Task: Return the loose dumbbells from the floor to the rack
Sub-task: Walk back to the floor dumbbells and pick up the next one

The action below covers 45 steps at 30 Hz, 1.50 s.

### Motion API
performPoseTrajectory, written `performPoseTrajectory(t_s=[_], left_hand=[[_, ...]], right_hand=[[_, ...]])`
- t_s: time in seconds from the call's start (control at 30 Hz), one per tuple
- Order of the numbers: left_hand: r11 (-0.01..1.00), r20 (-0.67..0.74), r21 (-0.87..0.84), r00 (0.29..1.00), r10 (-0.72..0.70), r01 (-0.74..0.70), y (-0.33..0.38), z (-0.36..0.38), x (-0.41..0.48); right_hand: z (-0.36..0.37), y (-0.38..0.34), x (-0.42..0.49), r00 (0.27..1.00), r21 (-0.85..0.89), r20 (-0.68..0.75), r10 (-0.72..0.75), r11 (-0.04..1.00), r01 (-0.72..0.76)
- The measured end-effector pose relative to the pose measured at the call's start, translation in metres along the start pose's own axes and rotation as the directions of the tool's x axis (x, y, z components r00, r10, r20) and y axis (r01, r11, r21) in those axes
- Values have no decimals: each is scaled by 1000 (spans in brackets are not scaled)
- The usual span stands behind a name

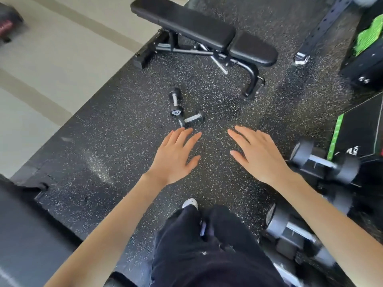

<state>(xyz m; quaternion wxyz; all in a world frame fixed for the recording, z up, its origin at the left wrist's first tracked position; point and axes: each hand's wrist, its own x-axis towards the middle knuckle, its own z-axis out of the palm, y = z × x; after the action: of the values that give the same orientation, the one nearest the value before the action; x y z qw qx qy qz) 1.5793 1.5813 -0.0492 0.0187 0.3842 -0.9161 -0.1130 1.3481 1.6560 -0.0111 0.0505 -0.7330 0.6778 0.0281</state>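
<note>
Nothing is racked yet: the two loose dumbbells lie close together on the floor, just beyond your fingertips. Your left hand and right hand hover flat, fingers straight, holding nothing.

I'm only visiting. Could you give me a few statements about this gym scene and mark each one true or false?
1. Two small dumbbells lie on the speckled floor. True.
2. The left hand grips a dumbbell. False: its fingers are straight and hold nothing.
3. The right hand is empty. True.
4. The black bench stands between the person and the small dumbbells. False: it stands beyond them.
5. Larger dumbbells sit at the person's right. True.
</note>
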Motion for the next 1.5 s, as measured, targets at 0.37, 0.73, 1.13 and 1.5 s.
performPoseTrajectory(t_s=[0.37, 0.73, 1.13, 1.5], left_hand=[[982, 62, -16, 981, -185, 186, -55, 8, 106], [933, 44, -74, 936, -350, 353, -89, 8, 245], [887, 178, -137, 892, -416, 441, -211, 68, 336], [846, 231, -159, 852, -470, 510, -325, 334, 410]], right_hand=[[2, 88, 145, 986, -3, 89, -143, 990, 144], [13, 159, 304, 934, 106, 195, -298, 953, 282], [85, 164, 477, 895, 134, 250, -370, 928, 346], [375, 188, 591, 807, 206, 350, -476, 879, 429]])
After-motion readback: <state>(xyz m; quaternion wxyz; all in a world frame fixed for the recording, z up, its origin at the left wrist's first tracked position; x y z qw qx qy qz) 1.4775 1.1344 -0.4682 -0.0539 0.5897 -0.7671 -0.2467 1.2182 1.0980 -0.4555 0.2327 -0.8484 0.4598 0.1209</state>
